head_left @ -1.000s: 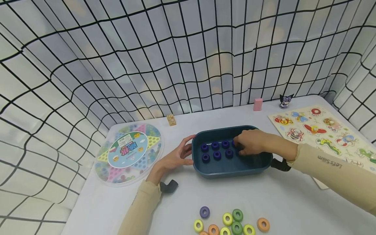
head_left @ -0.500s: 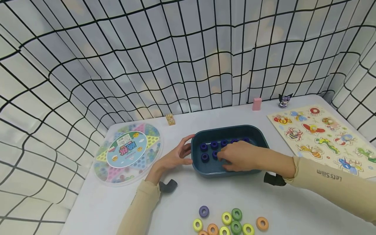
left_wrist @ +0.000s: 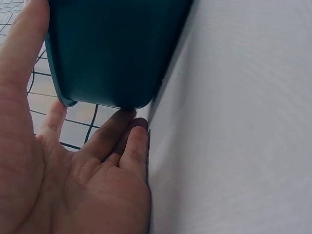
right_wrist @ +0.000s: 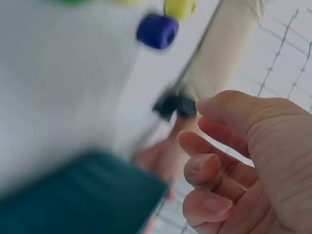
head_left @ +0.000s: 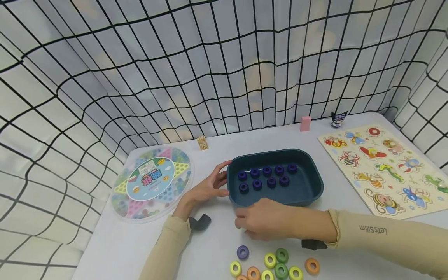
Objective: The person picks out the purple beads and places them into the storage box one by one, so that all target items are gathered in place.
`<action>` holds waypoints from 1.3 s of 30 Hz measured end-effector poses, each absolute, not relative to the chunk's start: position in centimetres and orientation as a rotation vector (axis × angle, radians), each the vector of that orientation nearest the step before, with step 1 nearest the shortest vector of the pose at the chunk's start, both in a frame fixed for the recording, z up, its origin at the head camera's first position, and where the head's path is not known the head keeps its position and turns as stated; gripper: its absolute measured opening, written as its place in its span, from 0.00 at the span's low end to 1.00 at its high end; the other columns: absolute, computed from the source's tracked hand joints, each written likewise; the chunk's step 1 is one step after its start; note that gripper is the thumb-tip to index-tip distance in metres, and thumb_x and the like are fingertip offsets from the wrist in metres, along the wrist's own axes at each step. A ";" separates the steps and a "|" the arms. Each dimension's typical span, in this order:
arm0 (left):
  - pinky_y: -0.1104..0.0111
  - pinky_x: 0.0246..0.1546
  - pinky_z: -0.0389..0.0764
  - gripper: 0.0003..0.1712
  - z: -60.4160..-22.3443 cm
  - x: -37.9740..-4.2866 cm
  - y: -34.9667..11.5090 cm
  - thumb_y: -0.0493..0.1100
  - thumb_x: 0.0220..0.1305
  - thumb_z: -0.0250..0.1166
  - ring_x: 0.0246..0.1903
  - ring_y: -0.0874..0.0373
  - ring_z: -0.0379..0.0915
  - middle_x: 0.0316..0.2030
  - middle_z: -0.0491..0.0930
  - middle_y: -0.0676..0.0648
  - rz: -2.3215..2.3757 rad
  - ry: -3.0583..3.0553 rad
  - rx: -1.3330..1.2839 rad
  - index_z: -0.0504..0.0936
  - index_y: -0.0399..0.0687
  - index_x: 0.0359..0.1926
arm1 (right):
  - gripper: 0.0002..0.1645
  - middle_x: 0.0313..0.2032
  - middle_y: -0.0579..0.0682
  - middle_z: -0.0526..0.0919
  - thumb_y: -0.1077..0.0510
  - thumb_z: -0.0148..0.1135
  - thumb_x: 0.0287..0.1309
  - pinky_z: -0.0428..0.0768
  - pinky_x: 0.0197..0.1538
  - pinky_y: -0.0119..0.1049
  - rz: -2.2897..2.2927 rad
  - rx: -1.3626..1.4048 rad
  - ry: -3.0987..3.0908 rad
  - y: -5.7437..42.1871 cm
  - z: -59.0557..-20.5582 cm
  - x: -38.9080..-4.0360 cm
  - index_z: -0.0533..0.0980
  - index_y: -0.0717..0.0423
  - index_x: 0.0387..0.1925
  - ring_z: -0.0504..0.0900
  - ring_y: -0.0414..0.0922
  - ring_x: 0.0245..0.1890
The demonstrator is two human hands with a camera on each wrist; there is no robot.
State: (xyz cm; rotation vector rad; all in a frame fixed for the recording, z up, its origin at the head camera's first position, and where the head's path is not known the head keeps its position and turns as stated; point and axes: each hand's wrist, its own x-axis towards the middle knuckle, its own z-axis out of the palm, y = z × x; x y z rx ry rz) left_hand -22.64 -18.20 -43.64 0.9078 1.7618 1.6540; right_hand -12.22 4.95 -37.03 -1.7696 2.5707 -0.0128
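Note:
My left hand [head_left: 206, 188] rests at the left end of the dark teal basin [head_left: 304, 188]. Its fingers are spread, with fingertips against the basin's wall [left_wrist: 112, 58] in the left wrist view. Inside the basin, several purple rings [head_left: 284, 181] stand in two rows. My right hand [head_left: 266, 219] is in the air over the table just in front of the basin's near rim. Nothing shows between its loosely bent fingers [right_wrist: 207, 168] in the right wrist view. Below it a loose purple ring [head_left: 238, 252] lies on the table.
Yellow rings [head_left: 232, 268], green rings [head_left: 282, 261] and orange rings [head_left: 307, 266] lie along the near edge. A round star-patterned game case [head_left: 150, 181] is at left, an insect picture board [head_left: 362, 186] at right. Small figures stand at the back before a grid-patterned curtain [head_left: 224, 70].
My right hand has come out of the basin, moving toward me and slightly left over the front rim. Both rows of purple rings now show. The left hand stays put.

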 end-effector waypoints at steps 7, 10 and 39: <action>0.58 0.64 0.49 0.53 -44.7 -23.3 -18.4 0.42 0.53 0.67 0.66 0.50 0.46 0.66 0.51 0.39 1.661 1.760 0.907 0.39 0.58 0.69 | 0.09 0.32 0.36 0.69 0.50 0.58 0.56 0.61 0.18 0.19 -0.024 -1.841 2.395 4.0 -39.1 -10.9 0.75 0.41 0.41 0.62 0.29 0.18; 0.61 0.64 0.49 0.53 -45.1 -23.5 -18.6 0.44 0.53 0.67 0.65 0.52 0.47 0.66 0.52 0.41 1.658 1.759 0.915 0.40 0.60 0.69 | 0.09 0.31 0.36 0.69 0.50 0.58 0.56 0.60 0.18 0.19 -0.019 -1.871 2.384 3.9 -39.5 -10.8 0.75 0.40 0.40 0.62 0.29 0.17; 0.53 0.64 0.47 0.53 -42.9 -22.2 -18.1 0.41 0.55 0.65 0.65 0.44 0.45 0.65 0.49 0.33 1.659 1.760 0.918 0.37 0.50 0.69 | 0.14 0.32 0.36 0.74 0.47 0.60 0.52 0.71 0.27 0.24 -0.187 -1.497 2.516 6.2 -34.2 -14.1 0.75 0.45 0.41 0.69 0.31 0.24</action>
